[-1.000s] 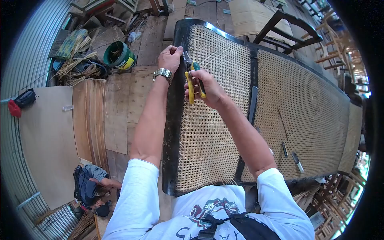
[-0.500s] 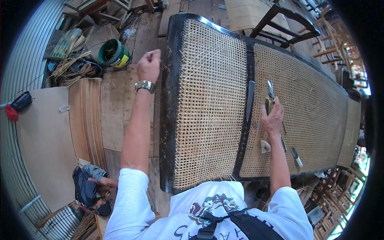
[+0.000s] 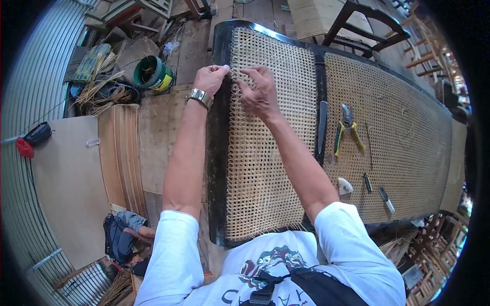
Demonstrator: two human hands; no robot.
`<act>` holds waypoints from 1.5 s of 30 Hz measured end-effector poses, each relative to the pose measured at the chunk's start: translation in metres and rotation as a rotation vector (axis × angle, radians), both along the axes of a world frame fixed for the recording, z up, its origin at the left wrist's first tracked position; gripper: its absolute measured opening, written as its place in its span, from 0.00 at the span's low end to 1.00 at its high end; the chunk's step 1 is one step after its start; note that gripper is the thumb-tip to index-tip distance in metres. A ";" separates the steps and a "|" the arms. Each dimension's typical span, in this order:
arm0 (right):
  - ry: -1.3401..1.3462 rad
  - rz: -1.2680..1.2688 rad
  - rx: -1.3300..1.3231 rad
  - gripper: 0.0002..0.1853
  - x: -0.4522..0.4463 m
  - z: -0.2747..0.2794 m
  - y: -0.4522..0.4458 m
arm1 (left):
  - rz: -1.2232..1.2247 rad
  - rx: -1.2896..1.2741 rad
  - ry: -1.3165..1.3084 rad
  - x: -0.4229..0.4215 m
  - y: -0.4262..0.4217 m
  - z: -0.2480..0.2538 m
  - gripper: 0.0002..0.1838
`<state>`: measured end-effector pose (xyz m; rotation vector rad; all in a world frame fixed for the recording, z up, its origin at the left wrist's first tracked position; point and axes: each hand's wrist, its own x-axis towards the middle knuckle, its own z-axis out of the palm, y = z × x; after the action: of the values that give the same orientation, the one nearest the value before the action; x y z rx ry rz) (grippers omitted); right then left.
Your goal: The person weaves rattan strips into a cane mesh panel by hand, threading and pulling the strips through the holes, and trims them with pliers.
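Woven cane panels [image 3: 270,153] fill a dark wooden frame [image 3: 218,153] below me. Over the frame's left edge, near its far corner, my left hand [image 3: 210,80] is closed in a pinch; what it holds is too small to make out. Just to its right, my right hand [image 3: 259,92] hovers over the cane with thumb and fingers apart, holding nothing visible. Pruning shears [image 3: 347,130] with yellow and green handles lie spread on the right cane panel. A long dark blade-like tool [image 3: 322,127] rests along the frame's crossbar.
A whitish wedge [image 3: 345,186], a small dark tool [image 3: 367,182] and a knife [image 3: 386,200] lie on the right panel. A green bucket [image 3: 154,74] stands at the upper left. Another person [image 3: 126,237] is at the lower left. A dark chair frame [image 3: 365,28] stands beyond the panels.
My right hand has put the shears down on the right panel and come back to the left edge. My left hand moved away from the edge, then returned to it.
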<state>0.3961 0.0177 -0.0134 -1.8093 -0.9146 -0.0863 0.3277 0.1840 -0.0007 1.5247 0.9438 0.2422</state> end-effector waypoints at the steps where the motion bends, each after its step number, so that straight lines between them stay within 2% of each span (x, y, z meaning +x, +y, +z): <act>1: 0.048 -0.005 -0.003 0.12 -0.002 -0.004 0.009 | 0.003 0.002 0.002 0.000 0.001 0.006 0.11; 2: 0.095 -0.010 -0.011 0.08 -0.004 -0.007 0.016 | -0.045 -0.049 0.036 0.000 0.002 0.011 0.12; 4: 0.143 -0.015 0.020 0.06 -0.007 -0.014 0.023 | -0.101 -0.083 0.090 0.002 0.005 0.011 0.15; 8: 0.241 -0.061 0.151 0.03 -0.009 -0.019 0.033 | -0.071 -0.104 0.119 0.007 0.010 0.002 0.13; 11: 0.302 -0.073 0.190 0.03 -0.012 -0.012 0.032 | -0.041 0.002 0.061 0.011 0.009 -0.016 0.12; 13: 0.267 -0.087 0.189 0.03 -0.012 -0.010 0.034 | 0.007 0.167 0.150 0.008 0.000 -0.003 0.13; 15: 0.183 -0.102 0.053 0.04 -0.010 -0.007 0.035 | 0.005 0.181 0.101 0.009 0.001 -0.011 0.16; 17: 0.131 -0.106 0.007 0.05 -0.007 -0.005 0.038 | -0.023 0.364 0.229 0.005 -0.007 0.010 0.17; 18: 0.097 -0.106 -0.027 0.05 -0.006 -0.004 0.038 | -0.021 0.359 0.221 0.004 -0.007 0.009 0.17; 20: 0.056 -0.106 -0.067 0.06 -0.003 -0.002 0.037 | -0.064 0.529 0.199 0.003 -0.009 0.003 0.16; 21: 0.124 -0.056 -0.064 0.05 -0.002 0.001 0.036 | -0.063 0.523 0.194 0.003 -0.012 -0.001 0.16; 23: 0.191 -0.007 -0.065 0.04 0.001 0.001 0.034 | 0.004 0.674 0.162 0.002 -0.018 -0.010 0.14; 25: 0.271 0.091 0.059 0.05 0.006 0.001 0.033 | 0.020 0.641 0.152 0.001 -0.018 -0.005 0.14; 27: 0.296 0.167 0.071 0.08 0.008 0.000 0.026 | 0.034 0.518 0.169 -0.001 -0.016 0.000 0.14; 29: 0.159 0.166 -0.074 0.05 0.012 -0.004 0.029 | 0.032 0.480 0.186 -0.003 -0.014 -0.003 0.15; 30: 0.160 0.167 -0.072 0.05 0.013 -0.003 0.032 | 0.055 0.467 0.155 -0.005 -0.014 -0.005 0.16; 32: 0.176 0.142 -0.285 0.09 0.019 -0.001 0.037 | 0.077 0.454 0.123 -0.011 -0.013 -0.014 0.16; 33: 0.181 0.138 -0.287 0.09 0.023 0.002 0.039 | 0.126 0.473 0.081 -0.015 -0.011 -0.024 0.19; 35: 0.394 0.059 -0.399 0.18 0.028 0.011 0.044 | 0.170 0.489 0.044 -0.024 -0.016 -0.029 0.22; 36: 0.364 0.066 -0.447 0.24 0.028 0.013 0.044 | 0.191 0.485 0.104 -0.032 -0.023 -0.025 0.25; 37: 0.370 0.062 -0.447 0.24 0.024 0.010 0.046 | 0.210 0.481 0.165 -0.040 -0.029 -0.020 0.28; 38: 0.292 -0.007 -0.436 0.23 0.019 0.008 0.049 | 0.146 0.416 0.240 -0.047 -0.031 -0.014 0.38; 39: 0.211 -0.075 -0.424 0.21 0.017 0.008 0.051 | 0.143 0.417 0.240 -0.051 -0.029 -0.018 0.38; 41: 0.237 -0.050 -0.456 0.24 0.025 0.008 0.048 | 0.040 0.365 0.340 -0.056 -0.027 -0.029 0.48; 42: 0.311 0.040 -0.376 0.26 0.027 0.015 0.042 | 0.034 0.370 0.338 -0.059 -0.033 -0.022 0.48; 43: 0.380 0.127 -0.292 0.27 0.030 0.021 0.034 | 0.000 0.409 0.349 -0.064 -0.038 -0.015 0.53; 44: 0.529 0.126 -0.250 0.28 0.030 0.024 0.017 | -0.036 0.447 0.359 -0.067 -0.041 -0.009 0.59; 45: 0.484 0.067 -0.199 0.26 0.023 0.024 -0.002 | -0.045 0.449 0.356 -0.068 -0.044 0.000 0.59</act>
<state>0.4192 0.0156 0.0109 -1.8609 -0.6493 0.4813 0.2593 0.1399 -0.0003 2.0456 1.1863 0.1580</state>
